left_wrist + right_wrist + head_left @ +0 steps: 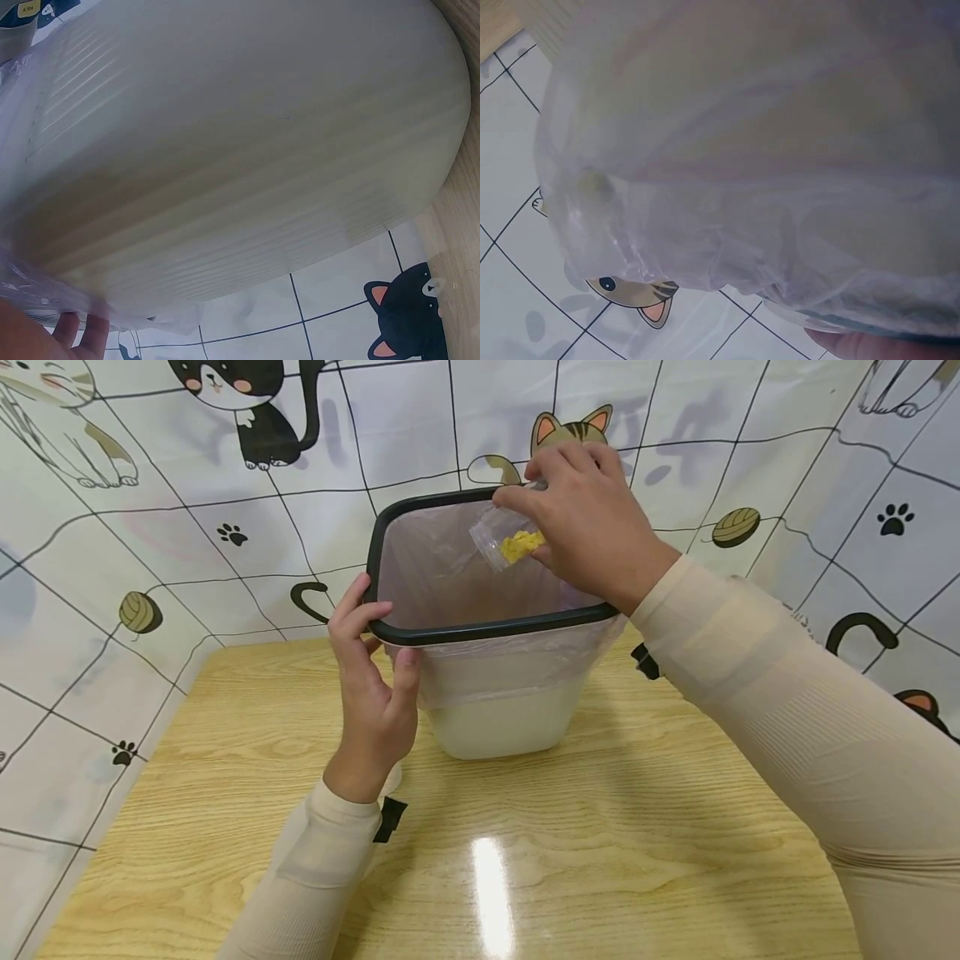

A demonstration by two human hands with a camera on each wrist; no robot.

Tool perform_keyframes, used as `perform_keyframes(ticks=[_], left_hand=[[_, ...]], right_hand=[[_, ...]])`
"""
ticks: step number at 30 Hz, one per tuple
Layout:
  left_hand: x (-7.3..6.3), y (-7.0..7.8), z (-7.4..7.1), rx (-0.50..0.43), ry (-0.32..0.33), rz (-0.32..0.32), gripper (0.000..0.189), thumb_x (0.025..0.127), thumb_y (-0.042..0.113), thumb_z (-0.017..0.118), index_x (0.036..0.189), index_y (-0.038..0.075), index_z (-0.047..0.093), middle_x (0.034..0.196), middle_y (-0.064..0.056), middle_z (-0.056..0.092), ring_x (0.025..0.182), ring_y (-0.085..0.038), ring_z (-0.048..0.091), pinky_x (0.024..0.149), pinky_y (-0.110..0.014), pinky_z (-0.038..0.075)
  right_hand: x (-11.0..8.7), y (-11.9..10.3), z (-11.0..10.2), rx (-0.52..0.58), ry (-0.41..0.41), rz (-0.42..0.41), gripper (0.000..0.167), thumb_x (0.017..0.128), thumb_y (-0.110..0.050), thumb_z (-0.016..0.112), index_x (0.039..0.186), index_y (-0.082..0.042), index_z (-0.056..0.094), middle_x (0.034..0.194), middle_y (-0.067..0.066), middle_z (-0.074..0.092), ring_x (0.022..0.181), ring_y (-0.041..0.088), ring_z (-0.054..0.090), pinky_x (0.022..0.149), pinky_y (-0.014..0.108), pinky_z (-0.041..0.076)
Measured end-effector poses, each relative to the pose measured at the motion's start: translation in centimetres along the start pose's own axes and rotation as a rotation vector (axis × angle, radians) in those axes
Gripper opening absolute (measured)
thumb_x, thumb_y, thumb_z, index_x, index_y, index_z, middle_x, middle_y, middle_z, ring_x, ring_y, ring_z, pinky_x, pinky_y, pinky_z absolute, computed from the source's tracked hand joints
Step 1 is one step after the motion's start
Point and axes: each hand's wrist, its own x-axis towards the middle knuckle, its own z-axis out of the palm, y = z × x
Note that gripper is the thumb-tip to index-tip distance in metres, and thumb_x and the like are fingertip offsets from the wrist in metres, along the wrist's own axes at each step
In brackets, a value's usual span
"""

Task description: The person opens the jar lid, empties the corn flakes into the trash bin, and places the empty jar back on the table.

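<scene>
A white trash bin [498, 722] with a black rim stands on the table, lined with a thin translucent bag [427, 547] folded over its edge. My left hand [369, 681] grips the rim at the near left corner, fingers over the top and thumb against the front. Over the bin's mouth, my right hand [588, 518] holds a small clear plastic container [487, 539], tipped sideways with its end toward the left. Yellow bits [519, 547] lie inside it near that end. The left wrist view is filled by the bin's side; the right wrist view mostly shows the bag, with a finger [877, 346] at the bottom.
The wood-grain table [600, 852] extends in front of the bin and to both sides. Close behind stands a white backdrop [405, 427] with grid lines and cartoon cats. Side panels of the same print flank the table.
</scene>
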Motion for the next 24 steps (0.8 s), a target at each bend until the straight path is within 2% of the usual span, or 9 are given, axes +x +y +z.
perform_keyframes(ticks=[10, 16, 24], left_hand=[[0.00, 0.00, 0.00, 0.002, -0.002, 0.000, 0.061, 0.100, 0.060, 0.039, 0.128, 0.005, 0.038, 0.156, -0.012, 0.031, 0.141, -0.021, 0.038, 0.093, -0.045, 0.043], [-0.04, 0.00, 0.01, -0.002, -0.001, 0.003, 0.061, 0.100, 0.060, 0.040, 0.128, 0.006, 0.038, 0.156, -0.012, 0.031, 0.137, -0.022, 0.041, 0.093, -0.044, 0.043], [-0.06, 0.02, -0.04, -0.005, -0.001, 0.000, 0.062, 0.100, 0.060, 0.040, 0.128, 0.005, 0.038, 0.156, -0.012, 0.031, 0.139, -0.022, 0.040, 0.093, -0.044, 0.043]], right_hand=[[0.00, 0.06, 0.04, -0.015, 0.002, 0.004, 0.056, 0.081, -0.011, 0.083, 0.133, -0.017, 0.062, 0.135, 0.020, 0.056, 0.133, 0.038, 0.043, 0.115, 0.057, 0.024], [0.02, 0.05, 0.02, -0.025, -0.021, 0.014, 0.058, 0.082, -0.011, 0.082, 0.135, -0.018, 0.061, 0.136, 0.020, 0.055, 0.134, 0.039, 0.042, 0.116, 0.057, 0.022], [0.10, 0.07, 0.00, -0.036, -0.041, 0.015, 0.059, 0.080, -0.010, 0.083, 0.135, -0.021, 0.062, 0.137, 0.018, 0.055, 0.135, 0.039, 0.040, 0.118, 0.059, 0.020]])
